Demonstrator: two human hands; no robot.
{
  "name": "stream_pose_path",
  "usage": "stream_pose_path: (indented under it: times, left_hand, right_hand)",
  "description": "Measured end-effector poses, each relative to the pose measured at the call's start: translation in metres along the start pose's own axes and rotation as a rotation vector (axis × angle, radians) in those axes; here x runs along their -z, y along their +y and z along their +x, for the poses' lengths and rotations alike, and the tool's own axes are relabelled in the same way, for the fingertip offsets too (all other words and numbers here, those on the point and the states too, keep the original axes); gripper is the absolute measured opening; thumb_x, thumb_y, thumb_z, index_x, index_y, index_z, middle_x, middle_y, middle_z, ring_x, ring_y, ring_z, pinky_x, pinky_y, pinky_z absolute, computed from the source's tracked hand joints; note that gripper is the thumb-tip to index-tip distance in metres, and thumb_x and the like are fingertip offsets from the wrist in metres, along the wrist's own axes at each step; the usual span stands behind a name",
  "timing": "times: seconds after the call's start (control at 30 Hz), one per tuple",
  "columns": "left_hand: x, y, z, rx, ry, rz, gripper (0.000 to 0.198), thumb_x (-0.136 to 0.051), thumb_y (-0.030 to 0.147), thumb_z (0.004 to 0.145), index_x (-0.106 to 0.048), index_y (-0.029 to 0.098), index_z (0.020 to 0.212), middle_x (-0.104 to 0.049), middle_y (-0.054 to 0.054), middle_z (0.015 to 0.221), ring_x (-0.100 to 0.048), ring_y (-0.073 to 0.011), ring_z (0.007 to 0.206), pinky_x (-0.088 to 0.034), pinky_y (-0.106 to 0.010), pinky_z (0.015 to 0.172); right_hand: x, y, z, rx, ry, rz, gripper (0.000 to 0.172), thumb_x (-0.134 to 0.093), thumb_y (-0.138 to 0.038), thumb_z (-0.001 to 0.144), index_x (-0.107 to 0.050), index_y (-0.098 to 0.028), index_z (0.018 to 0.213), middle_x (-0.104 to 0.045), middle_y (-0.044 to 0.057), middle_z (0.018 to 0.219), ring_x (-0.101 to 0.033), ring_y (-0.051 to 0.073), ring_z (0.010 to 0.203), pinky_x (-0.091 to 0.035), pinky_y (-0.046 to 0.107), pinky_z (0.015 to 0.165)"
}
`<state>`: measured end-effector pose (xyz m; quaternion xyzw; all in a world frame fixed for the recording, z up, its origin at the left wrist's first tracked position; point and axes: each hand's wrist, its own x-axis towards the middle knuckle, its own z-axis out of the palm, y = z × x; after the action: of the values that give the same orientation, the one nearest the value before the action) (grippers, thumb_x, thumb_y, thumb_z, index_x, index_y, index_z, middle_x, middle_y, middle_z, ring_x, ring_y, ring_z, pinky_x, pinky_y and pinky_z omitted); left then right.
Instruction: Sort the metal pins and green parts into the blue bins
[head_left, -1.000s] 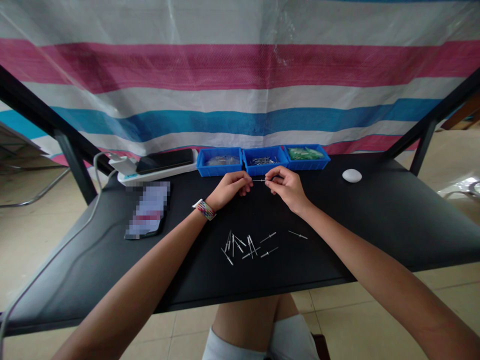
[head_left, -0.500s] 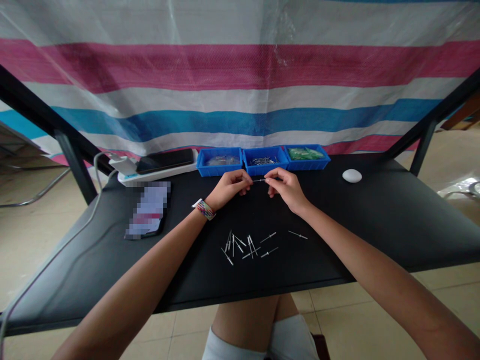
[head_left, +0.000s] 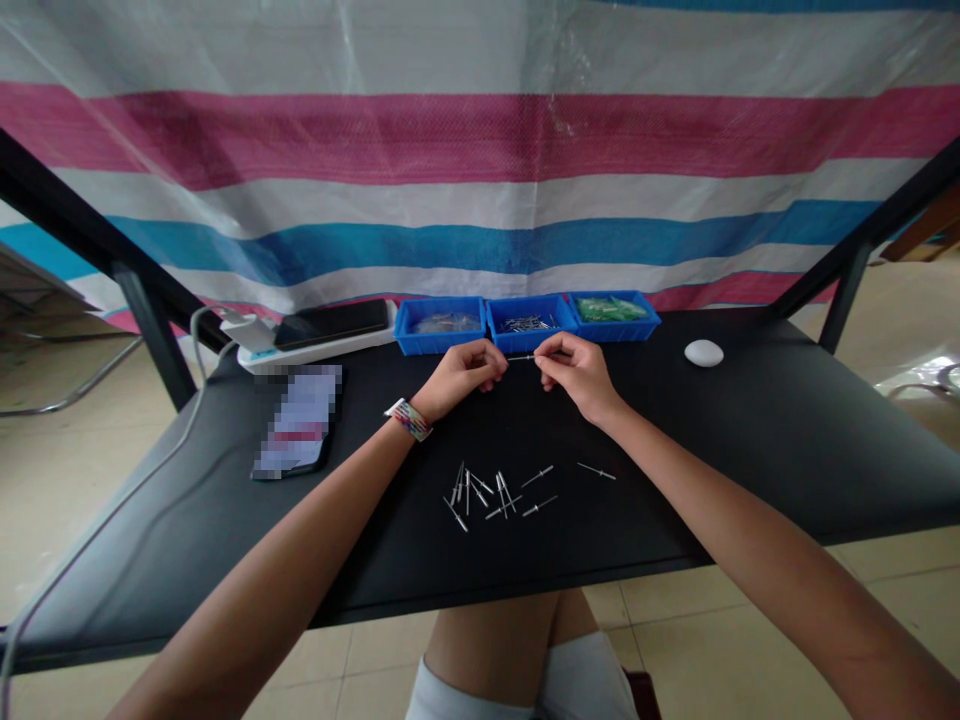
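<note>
A thin metal rivet (head_left: 520, 358) spans the gap between my two hands, just in front of the blue bins. The fingers of my left hand (head_left: 471, 368) are pinched at its left end. My right hand (head_left: 574, 370) pinches its right end between thumb and forefinger. Nearer the front edge, several loose rivets (head_left: 501, 492) lie scattered on the black table (head_left: 600, 530). The middle blue bin (head_left: 531, 342) holds more metal rivets. In the left blue bin (head_left: 441, 342) are clear bags, and green packets lie in the right blue bin (head_left: 616, 332).
A white power strip (head_left: 319, 350) carries a dark phone (head_left: 331, 323) and a plugged-in charger (head_left: 247, 330) at the back left. Another phone (head_left: 300, 425) lies in front of it. A white mouse-like object (head_left: 703, 353) is on the right. Striped sheeting (head_left: 480, 240) hangs behind.
My right hand has shifted slightly to the right, away from my left hand. The rivet is still between them, and the loose rivets are unchanged.
</note>
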<state>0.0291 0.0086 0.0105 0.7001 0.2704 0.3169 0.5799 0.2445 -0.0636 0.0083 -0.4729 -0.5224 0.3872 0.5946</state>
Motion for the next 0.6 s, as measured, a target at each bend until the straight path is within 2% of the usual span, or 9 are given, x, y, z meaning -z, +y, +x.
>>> stream_pose_path:
  times: [0.07,0.13,0.23,0.3,0.37,0.5,0.6]
  left_hand:
    - [0.0,0.0,0.0,0.014,0.007,-0.032,0.021,-0.073,0.032,0.085,-0.068,0.014,0.093,-0.064,0.0,0.076,-0.059,-0.0094,0.06,-0.047,-0.021,0.059]
    - [0.0,-0.001,0.001,0.029,0.011,-0.053,0.022,-0.072,0.034,0.086,-0.068,0.014,0.094,-0.065,0.0,0.075,-0.06,-0.0099,0.06,-0.047,-0.022,0.058]
    - [0.0,-0.002,0.001,0.036,0.009,-0.055,0.022,-0.072,0.034,0.086,-0.069,0.013,0.093,-0.065,-0.001,0.075,-0.06,-0.0105,0.061,-0.047,-0.022,0.059]
    - [0.0,-0.002,0.001,0.035,0.007,-0.056,0.022,-0.072,0.034,0.086,-0.069,0.013,0.093,-0.065,-0.001,0.075,-0.06,-0.0107,0.061,-0.047,-0.023,0.059]
    - [0.001,-0.002,0.001,0.035,0.002,-0.06,0.022,-0.072,0.034,0.086,-0.07,0.013,0.093,-0.065,-0.001,0.075,-0.06,-0.0109,0.061,-0.047,-0.023,0.059]
    - [0.0,0.0,0.001,0.025,-0.019,-0.045,0.021,-0.071,0.033,0.086,-0.07,0.013,0.092,-0.065,-0.001,0.076,-0.059,-0.0109,0.062,-0.046,-0.023,0.06]
    - [-0.001,0.002,-0.001,0.021,-0.041,0.005,0.02,-0.071,0.032,0.086,-0.07,0.013,0.091,-0.066,-0.001,0.075,-0.059,-0.0111,0.063,-0.046,-0.023,0.061]
  right_hand:
    - [0.004,-0.001,0.007,0.059,0.102,-0.032,0.019,-0.079,-0.036,0.08,-0.071,-0.02,0.086,-0.066,-0.001,0.073,-0.062,0.012,0.054,-0.056,0.025,0.051]
    - [0.01,-0.001,0.015,0.104,0.166,-0.083,0.021,-0.077,-0.036,0.081,-0.074,-0.02,0.094,-0.072,0.002,0.086,-0.063,0.011,0.056,-0.057,0.026,0.051]
    - [0.019,0.001,0.024,0.107,0.14,-0.166,0.029,-0.073,-0.033,0.082,-0.077,-0.02,0.107,-0.075,0.006,0.107,-0.065,0.011,0.055,-0.057,0.026,0.05]
    - [0.023,0.0,0.027,0.11,0.135,-0.203,0.029,-0.072,-0.032,0.083,-0.078,-0.02,0.108,-0.074,0.005,0.103,-0.065,0.011,0.054,-0.056,0.026,0.049]
    - [0.024,-0.007,0.024,0.134,0.162,-0.21,0.022,-0.072,-0.032,0.084,-0.078,-0.02,0.101,-0.073,0.003,0.093,-0.063,0.011,0.053,-0.054,0.026,0.048]
    - [0.015,-0.05,-0.009,0.245,0.14,-0.095,0.007,-0.073,-0.028,0.087,-0.076,-0.021,0.089,-0.072,0.001,0.085,-0.062,0.012,0.057,-0.055,0.028,0.054]
    - [0.007,-0.091,-0.056,0.379,0.05,0.011,0.011,-0.068,-0.033,0.097,-0.075,-0.025,0.096,-0.07,0.002,0.088,-0.066,0.015,0.063,-0.056,0.03,0.057]
